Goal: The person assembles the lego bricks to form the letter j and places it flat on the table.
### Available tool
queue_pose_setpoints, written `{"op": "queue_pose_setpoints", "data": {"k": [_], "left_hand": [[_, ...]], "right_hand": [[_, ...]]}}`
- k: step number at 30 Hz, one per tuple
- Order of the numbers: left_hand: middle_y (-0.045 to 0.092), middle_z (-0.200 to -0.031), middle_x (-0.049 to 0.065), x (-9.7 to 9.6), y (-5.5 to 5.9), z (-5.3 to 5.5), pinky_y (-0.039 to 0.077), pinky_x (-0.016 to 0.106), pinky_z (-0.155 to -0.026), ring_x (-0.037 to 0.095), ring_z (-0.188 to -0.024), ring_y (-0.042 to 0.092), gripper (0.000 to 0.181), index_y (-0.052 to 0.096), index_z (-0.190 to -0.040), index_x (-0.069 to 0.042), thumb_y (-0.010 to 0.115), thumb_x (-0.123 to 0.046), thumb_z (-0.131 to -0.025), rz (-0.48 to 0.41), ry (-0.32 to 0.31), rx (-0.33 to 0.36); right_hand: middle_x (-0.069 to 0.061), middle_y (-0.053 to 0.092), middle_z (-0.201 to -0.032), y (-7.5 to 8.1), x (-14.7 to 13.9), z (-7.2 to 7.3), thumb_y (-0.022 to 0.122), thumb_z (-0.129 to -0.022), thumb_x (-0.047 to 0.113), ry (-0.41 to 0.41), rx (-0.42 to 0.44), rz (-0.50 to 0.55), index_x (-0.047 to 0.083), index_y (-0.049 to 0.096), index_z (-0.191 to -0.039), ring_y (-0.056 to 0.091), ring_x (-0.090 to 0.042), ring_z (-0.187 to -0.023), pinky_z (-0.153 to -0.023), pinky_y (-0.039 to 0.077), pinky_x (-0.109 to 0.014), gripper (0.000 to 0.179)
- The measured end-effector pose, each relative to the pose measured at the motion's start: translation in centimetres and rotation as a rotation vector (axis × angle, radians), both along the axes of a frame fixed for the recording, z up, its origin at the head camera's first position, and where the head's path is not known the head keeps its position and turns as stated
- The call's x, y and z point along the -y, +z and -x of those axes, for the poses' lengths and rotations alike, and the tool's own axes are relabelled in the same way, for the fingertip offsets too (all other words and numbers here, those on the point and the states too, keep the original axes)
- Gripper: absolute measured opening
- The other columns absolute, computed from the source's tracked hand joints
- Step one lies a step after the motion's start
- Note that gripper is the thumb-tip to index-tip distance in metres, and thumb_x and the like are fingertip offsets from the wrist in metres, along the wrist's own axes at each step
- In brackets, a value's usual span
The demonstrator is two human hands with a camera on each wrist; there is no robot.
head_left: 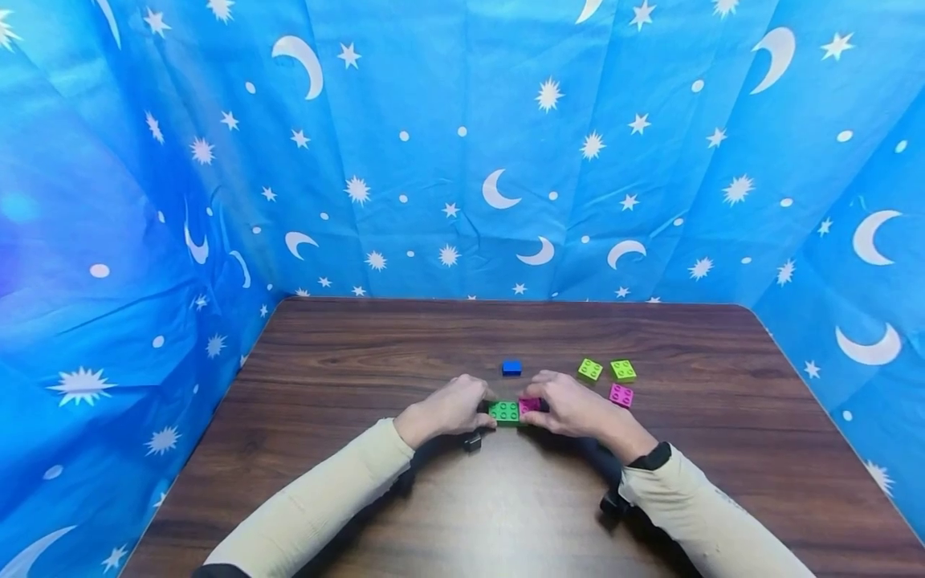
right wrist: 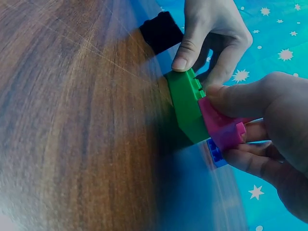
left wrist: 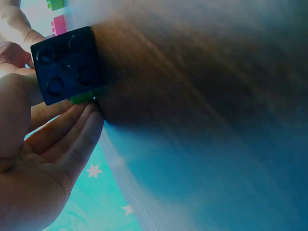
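Cream sleeves (head_left: 325, 498) lie this side of the green brick (head_left: 503, 413), whose long axis runs left to right: the curled left hand (head_left: 451, 407) pinches its left end, while the equally near right hand (head_left: 567, 403), also curled, grips a pink brick (head_left: 529, 405) at the green brick's right end.

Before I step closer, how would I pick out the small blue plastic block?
On the dark wood-grain table, find the person's left hand and right hand, with a bright green, studded plastic block between them. Just beyond that sits the small, bright blue plastic block. Its colour sets it apart from the green block and the pink plastic block in the right hand.
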State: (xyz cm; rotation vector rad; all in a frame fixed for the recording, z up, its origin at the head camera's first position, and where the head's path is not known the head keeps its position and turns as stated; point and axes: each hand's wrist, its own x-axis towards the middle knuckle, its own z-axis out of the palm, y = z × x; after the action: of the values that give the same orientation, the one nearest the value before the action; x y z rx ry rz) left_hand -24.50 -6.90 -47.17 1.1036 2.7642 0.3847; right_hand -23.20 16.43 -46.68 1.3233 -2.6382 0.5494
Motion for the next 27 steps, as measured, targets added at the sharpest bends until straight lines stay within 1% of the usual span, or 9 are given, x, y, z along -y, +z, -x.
{"op": "queue_pose_setpoints", "data": {"k": [4, 6, 11, 14, 18, 21, 25, 27], "left_hand": [[0.073, -0.102, 0.000, 0.2, 0.1, 0.1, 0.053, 0.022, -0.081, 0.010, -0.091, 0.066, 0.038, 0.072, -0.113, -0.010, 0.077, -0.033, -0.084, -0.017, 0.009, 0.018], [0.073, -0.103, 0.000, 0.3, 0.1, 0.2, 0.053, 0.022, -0.079, 0.008, -0.089, 0.065, 0.038, 0.071, -0.114, -0.009, 0.076, -0.034, -0.085, -0.023, 0.006, 0.025], [0.071, -0.101, 0.000, 0.3, 0.3, 0.0, 0.050, 0.020, -0.071, 0.006, -0.080, 0.061, 0.041, 0.069, -0.117, -0.009, 0.067, -0.041, -0.091, -0.037, -0.021, 0.039], [0.069, -0.099, -0.001, 0.5, 0.5, -0.1, 0.049, 0.020, -0.067, 0.006, -0.075, 0.058, 0.044, 0.068, -0.117, -0.009, 0.063, -0.045, -0.092, -0.041, -0.033, 0.049], [0.068, -0.107, 0.004, 1.1, 1.0, -0.3, 0.051, 0.024, -0.073, 0.010, -0.082, 0.061, 0.051, 0.064, -0.125, -0.005, 0.062, -0.045, -0.093, -0.056, -0.017, 0.060], [0.068, -0.117, 0.008, 1.8, 1.2, -0.5, 0.053, 0.029, -0.084, 0.015, -0.096, 0.063, 0.056, 0.060, -0.131, -0.003, 0.062, -0.045, -0.093, -0.070, 0.006, 0.070], [0.067, -0.121, 0.008, 2.6, 1.1, -0.9, 0.051, 0.033, -0.093, 0.019, -0.108, 0.063, 0.055, 0.061, -0.129, -0.005, 0.062, -0.046, -0.093, -0.071, 0.017, 0.079], [0.067, -0.121, 0.007, 2.9, 1.1, -1.0, 0.050, 0.034, -0.096, 0.019, -0.111, 0.063, 0.056, 0.062, -0.128, -0.005, 0.064, -0.048, -0.091, -0.068, 0.020, 0.075]], "right_hand": [[-0.003, 0.069, -0.093, 0.3, 0.3, 0.1, 0.074, -0.086, 0.028, -0.009, 0.017, -0.013, 0.005, 0.073, -0.099, 0.064, -0.016, -0.087, -0.075, 0.055, -0.033, 0.026], [-0.003, 0.069, -0.094, 0.3, 0.3, 0.1, 0.074, -0.086, 0.028, -0.015, 0.025, -0.014, 0.005, 0.073, -0.100, 0.063, -0.016, -0.088, -0.075, 0.055, -0.033, 0.027], [-0.003, 0.068, -0.094, 0.3, 0.3, 0.1, 0.074, -0.086, 0.029, -0.022, 0.026, -0.020, 0.006, 0.073, -0.100, 0.063, -0.016, -0.088, -0.076, 0.055, -0.033, 0.027], [-0.003, 0.068, -0.093, 0.4, 0.2, 0.1, 0.074, -0.086, 0.029, -0.024, 0.019, -0.019, 0.006, 0.072, -0.099, 0.063, -0.016, -0.088, -0.075, 0.055, -0.034, 0.026], [-0.002, 0.067, -0.092, 0.5, 0.2, 0.1, 0.074, -0.087, 0.028, -0.035, 0.023, -0.021, 0.006, 0.072, -0.098, 0.063, -0.016, -0.087, -0.075, 0.054, -0.033, 0.025], [-0.002, 0.067, -0.093, 0.6, 0.3, 0.1, 0.074, -0.087, 0.029, -0.043, 0.032, -0.030, 0.006, 0.072, -0.099, 0.063, -0.016, -0.088, -0.076, 0.055, -0.034, 0.026], [-0.003, 0.068, -0.094, 0.5, 0.3, -0.1, 0.073, -0.087, 0.029, -0.049, 0.039, -0.039, 0.005, 0.072, -0.100, 0.064, -0.017, -0.089, -0.077, 0.055, -0.035, 0.027], [-0.003, 0.068, -0.094, 0.4, 0.2, -0.2, 0.074, -0.087, 0.029, -0.053, 0.038, -0.040, 0.006, 0.072, -0.100, 0.064, -0.017, -0.090, -0.077, 0.055, -0.035, 0.027]]}}
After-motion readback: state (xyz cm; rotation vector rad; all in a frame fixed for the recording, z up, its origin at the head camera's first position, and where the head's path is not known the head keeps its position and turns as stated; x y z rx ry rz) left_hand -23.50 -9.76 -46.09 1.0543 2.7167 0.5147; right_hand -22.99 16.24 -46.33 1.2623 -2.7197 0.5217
